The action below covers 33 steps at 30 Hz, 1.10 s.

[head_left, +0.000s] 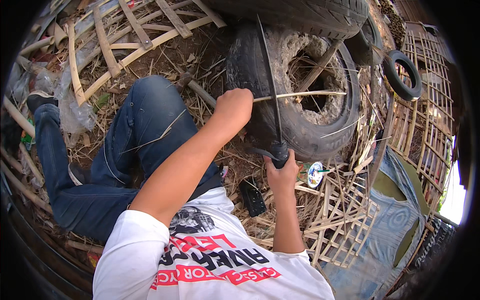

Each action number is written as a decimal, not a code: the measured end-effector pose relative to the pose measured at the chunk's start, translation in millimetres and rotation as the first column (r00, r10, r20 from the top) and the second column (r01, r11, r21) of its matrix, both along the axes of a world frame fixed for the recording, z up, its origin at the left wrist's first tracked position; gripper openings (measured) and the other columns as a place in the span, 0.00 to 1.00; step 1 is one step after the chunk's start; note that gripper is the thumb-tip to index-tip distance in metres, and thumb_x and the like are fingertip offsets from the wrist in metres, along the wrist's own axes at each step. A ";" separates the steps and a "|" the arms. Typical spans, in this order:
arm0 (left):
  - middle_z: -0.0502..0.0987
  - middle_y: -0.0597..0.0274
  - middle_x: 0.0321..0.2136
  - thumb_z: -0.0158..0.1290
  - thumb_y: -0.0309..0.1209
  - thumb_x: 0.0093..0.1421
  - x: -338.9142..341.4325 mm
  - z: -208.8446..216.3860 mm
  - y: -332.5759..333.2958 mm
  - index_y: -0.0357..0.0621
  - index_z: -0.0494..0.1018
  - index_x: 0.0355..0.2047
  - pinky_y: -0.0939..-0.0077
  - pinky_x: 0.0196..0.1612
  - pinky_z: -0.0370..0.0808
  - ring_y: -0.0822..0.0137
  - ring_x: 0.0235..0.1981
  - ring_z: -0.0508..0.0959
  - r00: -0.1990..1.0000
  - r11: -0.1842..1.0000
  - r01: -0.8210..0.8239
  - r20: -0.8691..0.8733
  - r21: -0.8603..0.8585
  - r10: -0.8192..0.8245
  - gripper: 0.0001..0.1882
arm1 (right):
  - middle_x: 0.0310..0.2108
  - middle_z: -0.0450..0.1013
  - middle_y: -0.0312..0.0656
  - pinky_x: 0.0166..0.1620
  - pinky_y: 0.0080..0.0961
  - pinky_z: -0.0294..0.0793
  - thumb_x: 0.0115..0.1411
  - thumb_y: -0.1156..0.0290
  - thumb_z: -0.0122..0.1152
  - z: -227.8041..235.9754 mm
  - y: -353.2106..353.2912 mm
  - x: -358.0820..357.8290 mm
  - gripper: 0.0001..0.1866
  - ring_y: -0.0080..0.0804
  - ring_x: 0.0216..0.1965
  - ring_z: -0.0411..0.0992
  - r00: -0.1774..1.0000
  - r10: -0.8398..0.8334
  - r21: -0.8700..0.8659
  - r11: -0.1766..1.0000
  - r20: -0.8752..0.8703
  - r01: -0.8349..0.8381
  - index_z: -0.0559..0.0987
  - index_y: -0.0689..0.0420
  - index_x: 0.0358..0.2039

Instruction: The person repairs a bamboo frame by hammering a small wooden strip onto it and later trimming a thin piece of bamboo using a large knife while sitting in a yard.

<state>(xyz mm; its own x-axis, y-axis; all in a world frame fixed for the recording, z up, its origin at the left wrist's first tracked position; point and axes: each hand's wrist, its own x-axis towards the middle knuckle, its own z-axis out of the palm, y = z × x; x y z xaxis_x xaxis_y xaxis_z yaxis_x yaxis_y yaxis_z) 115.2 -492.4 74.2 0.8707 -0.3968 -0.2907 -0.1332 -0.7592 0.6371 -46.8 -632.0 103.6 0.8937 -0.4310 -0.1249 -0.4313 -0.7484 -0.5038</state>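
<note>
My left hand (235, 106) is closed around one end of a thin, pale bamboo strip (315, 93), which points right across a worn black tire (320, 145). My right hand (281, 169) grips the dark handle of a machete (270, 75). Its long narrow blade stands away from me and crosses the strip a short way right of my left fist. Whether the edge cuts into the strip cannot be made out. The tire's hollow is lined with a rough, crumbly grey mass, and a piece of wood leans in it.
A second tire (320, 15) rests at the far side, with a smaller one (403, 75) to its right. Woven bamboo lattice (345, 220) lies right of my forearm, beside blue denim cloth (362, 250). A flat black object (252, 196) sits between my arms. Bamboo slats (132, 57) spread at far left.
</note>
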 end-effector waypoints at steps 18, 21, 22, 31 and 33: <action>0.79 0.42 0.33 0.56 0.21 0.47 12.9 -3.0 6.3 0.35 0.79 0.32 0.56 0.43 0.77 0.46 0.39 0.79 1.000 0.999 -0.002 0.000 0.042 0.002 0.09 | 0.25 0.76 0.56 0.33 0.40 0.73 0.52 0.56 0.69 -1.9 -2.3 2.5 0.26 0.56 0.29 0.76 0.999 0.006 -0.029 1.000 -0.044 -0.007 0.71 0.63 0.40; 0.79 0.41 0.33 0.56 0.21 0.46 17.6 -5.7 7.8 0.35 0.79 0.31 0.56 0.44 0.76 0.45 0.39 0.79 1.000 1.000 0.012 -0.015 0.026 -0.011 0.10 | 0.25 0.76 0.56 0.33 0.39 0.73 0.52 0.56 0.70 -0.6 -0.2 5.3 0.26 0.55 0.29 0.76 0.999 -0.024 -0.013 1.000 -0.043 0.023 0.71 0.63 0.40; 0.79 0.41 0.33 0.56 0.21 0.46 18.7 -7.1 8.6 0.35 0.79 0.31 0.56 0.44 0.76 0.45 0.39 0.79 1.000 1.000 0.017 -0.014 0.018 -0.017 0.10 | 0.25 0.76 0.56 0.33 0.39 0.73 0.52 0.56 0.70 -2.9 -0.5 4.5 0.26 0.55 0.29 0.77 0.999 -0.024 -0.023 0.999 -0.038 0.023 0.71 0.63 0.40; 0.78 0.41 0.32 0.57 0.22 0.45 10.6 52.1 18.5 0.36 0.79 0.29 0.57 0.42 0.77 0.44 0.37 0.79 0.995 0.997 -0.006 0.101 -0.075 0.014 0.09 | 0.25 0.76 0.52 0.32 0.36 0.74 0.51 0.58 0.70 42.8 11.9 -0.8 0.25 0.50 0.26 0.77 0.990 -0.011 0.041 0.999 0.138 0.005 0.71 0.63 0.40; 0.78 0.41 0.32 0.57 0.22 0.45 9.7 60.1 21.6 0.36 0.79 0.30 0.56 0.42 0.77 0.45 0.38 0.79 0.996 0.997 0.005 0.084 -0.077 0.002 0.09 | 0.25 0.76 0.53 0.33 0.34 0.74 0.52 0.60 0.70 40.7 9.7 -1.9 0.24 0.51 0.27 0.77 0.989 -0.013 0.103 0.995 0.149 -0.002 0.71 0.63 0.39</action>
